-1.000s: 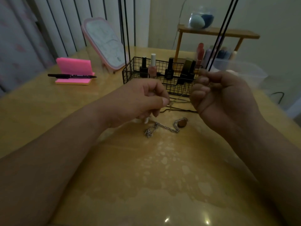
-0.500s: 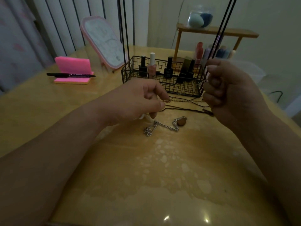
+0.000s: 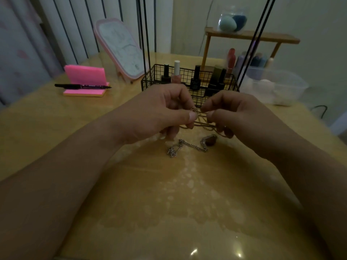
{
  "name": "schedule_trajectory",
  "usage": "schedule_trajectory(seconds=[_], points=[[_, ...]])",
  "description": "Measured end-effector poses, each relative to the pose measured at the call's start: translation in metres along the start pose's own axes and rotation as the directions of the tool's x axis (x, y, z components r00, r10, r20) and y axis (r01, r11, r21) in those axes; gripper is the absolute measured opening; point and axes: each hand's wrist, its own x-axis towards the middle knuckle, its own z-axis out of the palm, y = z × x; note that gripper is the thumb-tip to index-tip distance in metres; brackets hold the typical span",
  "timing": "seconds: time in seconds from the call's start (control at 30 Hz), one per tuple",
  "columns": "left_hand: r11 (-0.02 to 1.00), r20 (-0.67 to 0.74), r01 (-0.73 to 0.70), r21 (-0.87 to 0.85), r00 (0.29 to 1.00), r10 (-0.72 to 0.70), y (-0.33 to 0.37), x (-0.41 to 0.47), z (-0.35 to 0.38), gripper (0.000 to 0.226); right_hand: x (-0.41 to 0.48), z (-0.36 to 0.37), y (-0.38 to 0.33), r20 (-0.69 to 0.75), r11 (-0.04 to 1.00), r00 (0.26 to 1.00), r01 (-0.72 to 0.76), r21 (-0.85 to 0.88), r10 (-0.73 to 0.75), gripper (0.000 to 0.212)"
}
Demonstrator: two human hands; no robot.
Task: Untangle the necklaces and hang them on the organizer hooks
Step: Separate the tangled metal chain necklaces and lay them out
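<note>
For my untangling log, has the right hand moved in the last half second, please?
Yes: the right hand dropped leftward from the wire basket's right corner, toward the left hand.

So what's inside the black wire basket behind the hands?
Nail polish bottles stand in the wire basket. The left hand and right hand cover its front, so anything low there is hidden.

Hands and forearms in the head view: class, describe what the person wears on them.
Nothing is worn: the left hand and right hand are bare, with no rings, watch or bracelet visible. Both forearms are bare, no sleeves showing. The thumbnails look short and unpainted.
</note>
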Motion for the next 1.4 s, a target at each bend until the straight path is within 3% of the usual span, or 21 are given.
schedule_trajectory(seconds=[0.1, 0.23, 0.47, 0.8, 0.9, 1.1, 1.4], points=[[1.000, 0.009, -0.016, -0.023, 1.000, 0.017, 0.000, -0.001, 0.001, 0.005, -0.003, 0.000, -0.003, -0.010, 0.997, 0.997, 0.070, -0.042, -0.070, 0.022], [0.999, 0.005, -0.015, -0.051, 1.000, 0.015, 0.000, 0.000, 0.001, 0.004, -0.005, 0.001, -0.007, 0.080, 0.989, 0.992, 0.090, 0.117, -0.100, 0.022], [0.999, -0.009, 0.011, -0.040, 1.000, -0.012, 0.001, -0.001, 0.002, 0.006, -0.007, 0.010, -0.008, 0.084, 0.987, 0.992, 0.085, 0.135, -0.097, 0.018], [0.999, -0.045, 0.039, 0.002, 0.998, -0.039, 0.002, -0.001, 0.001, 0.005, -0.005, 0.011, -0.007, -0.041, 0.985, 0.988, 0.149, 0.086, -0.146, 0.018], [0.998, -0.035, 0.051, -0.025, 0.998, -0.052, 0.002, -0.001, 0.001, 0.006, -0.003, 0.010, -0.006, -0.065, 0.974, 0.985, 0.166, 0.151, -0.158, 0.017], [0.998, 0.035, 0.051, -0.037, 0.998, -0.049, 0.001, -0.001, 0.000, 0.007, -0.003, 0.011, -0.008, 0.034, 0.875, 0.994, 0.073, 0.478, -0.101, 0.014], [0.999, 0.082, 0.003, -0.034, 0.997, 0.000, 0.001, -0.001, 0.004, 0.005, -0.003, 0.013, -0.009, 0.051, 0.856, 0.997, 0.027, 0.516, -0.062, 0.013]])
